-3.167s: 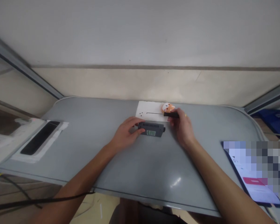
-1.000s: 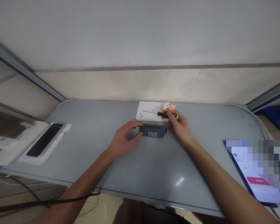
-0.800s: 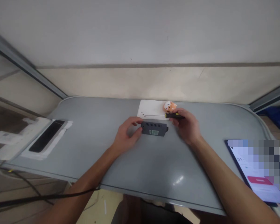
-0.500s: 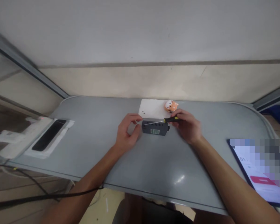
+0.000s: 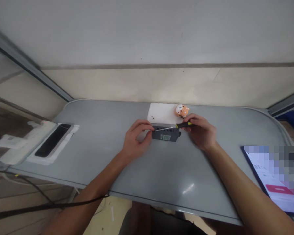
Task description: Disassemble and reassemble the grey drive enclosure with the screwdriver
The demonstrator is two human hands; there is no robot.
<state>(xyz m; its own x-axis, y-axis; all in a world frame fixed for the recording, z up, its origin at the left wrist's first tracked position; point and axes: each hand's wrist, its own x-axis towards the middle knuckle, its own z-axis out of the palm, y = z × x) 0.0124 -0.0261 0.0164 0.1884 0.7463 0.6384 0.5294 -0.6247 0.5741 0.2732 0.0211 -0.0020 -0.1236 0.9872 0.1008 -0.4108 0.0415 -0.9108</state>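
Note:
A dark grey vented box with a greenish label lies on the grey table. My right hand is closed around the black and yellow handle of a screwdriver. Its thin shaft slants left across the vent slots, with the tip at the box's left end. My left hand is at that same end, thumb and fingertips drawn together beside the tip. Whatever those fingertips pinch is too small to make out. Behind the box, tiny dark bits, perhaps screws, rest on a white sheet.
An orange and white animal-shaped object sits on the sheet's right end. At the left, a black phone-like slab lies on white material. A tablet with a lit screen is at the right. A wall stands behind the table.
My left thumb and fingers have come together at the screwdriver's tip; before, they were apart. The screwdriver still lies across the box. The whole view has shifted slightly.

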